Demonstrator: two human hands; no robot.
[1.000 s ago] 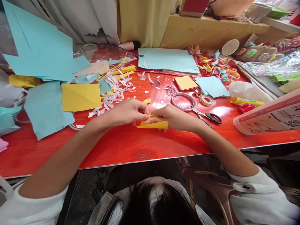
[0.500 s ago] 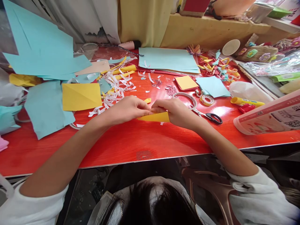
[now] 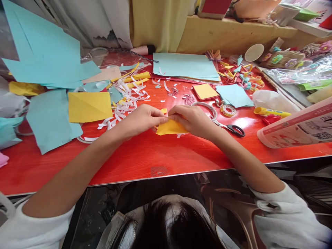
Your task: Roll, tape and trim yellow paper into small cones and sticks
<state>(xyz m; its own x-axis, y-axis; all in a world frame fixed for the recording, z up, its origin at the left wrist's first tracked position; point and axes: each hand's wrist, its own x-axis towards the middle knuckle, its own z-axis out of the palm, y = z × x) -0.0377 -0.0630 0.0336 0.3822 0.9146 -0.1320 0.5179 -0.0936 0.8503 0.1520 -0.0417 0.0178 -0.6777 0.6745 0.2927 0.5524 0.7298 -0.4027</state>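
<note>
Over the middle of the red table, my left hand (image 3: 145, 119) and my right hand (image 3: 195, 121) meet fingertip to fingertip, both pinching a piece of yellow paper (image 3: 171, 128). The paper hangs down below the fingers toward me, and its upper part is hidden by them. A small yellow tip shows just beyond the fingertips; whether it belongs to the same sheet I cannot tell. Close to the right hand lie a roll of tape (image 3: 211, 110) and black-handled scissors (image 3: 235, 130), whose blades reach toward the tape.
White paper shreds (image 3: 127, 100), a creased yellow sheet (image 3: 90, 107) and blue sheets (image 3: 49, 121) lie at left. Behind are a blue paper stack (image 3: 185, 65) and small yellow squares (image 3: 205, 92). A glue stick (image 3: 271, 112) and large pink-and-white cup (image 3: 298, 124) are at right.
The yellow paper has tilted so that more of its face shows below the fingers. My right hand's fingers have straightened somewhat; both hands stay in nearly the same place.
</note>
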